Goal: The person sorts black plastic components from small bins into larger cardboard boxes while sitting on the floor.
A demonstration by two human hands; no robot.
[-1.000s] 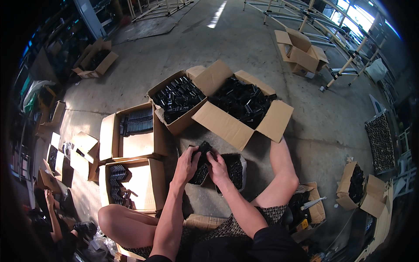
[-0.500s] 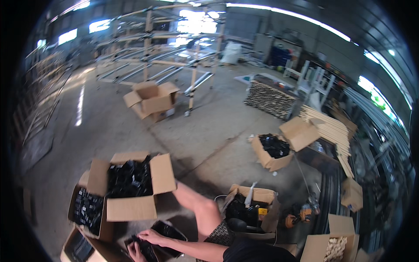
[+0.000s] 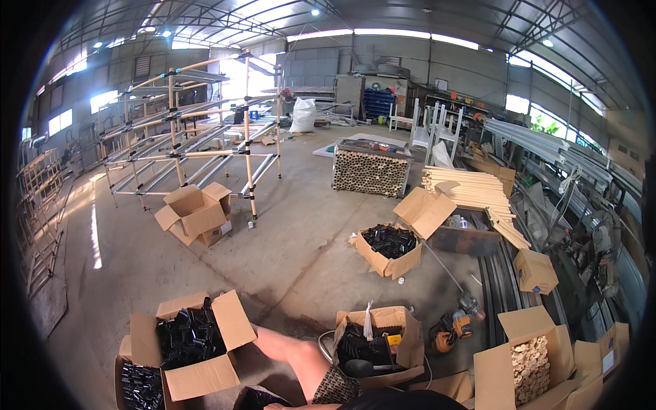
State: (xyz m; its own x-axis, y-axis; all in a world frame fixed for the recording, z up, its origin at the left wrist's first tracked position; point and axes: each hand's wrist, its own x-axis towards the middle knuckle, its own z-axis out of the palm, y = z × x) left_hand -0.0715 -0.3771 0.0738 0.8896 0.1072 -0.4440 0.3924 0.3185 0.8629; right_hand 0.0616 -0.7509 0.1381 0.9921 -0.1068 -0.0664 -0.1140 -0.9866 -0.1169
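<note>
Only a sliver of my right hand (image 3: 275, 406) and forearm shows at the bottom edge; its fingers are cut off by the picture. Right beside it is a box with a dark lining (image 3: 256, 398), also partly cut off. My left hand is out of view. To the left stands an open cardboard box (image 3: 201, 378) filled with black plastic parts (image 3: 191, 335). A second carton of small black parts (image 3: 141, 386) sits against its near left side. On the other side of my bare leg (image 3: 301, 355), a carton (image 3: 408, 342) holds black items and a yellow piece.
An orange cordless drill (image 3: 451, 329) lies on the floor to the right. Ahead are another carton of black parts (image 3: 388, 242), an open carton (image 3: 195, 210), bundled tubes (image 3: 371, 171) and a pipe rack (image 3: 174, 130). A box of beige pieces (image 3: 530, 369) stands at the near right.
The view has tilted up, so the near boxes sit lower. Both hands were visible at the dark-lined box; now the left is out of view and the right barely shows.
</note>
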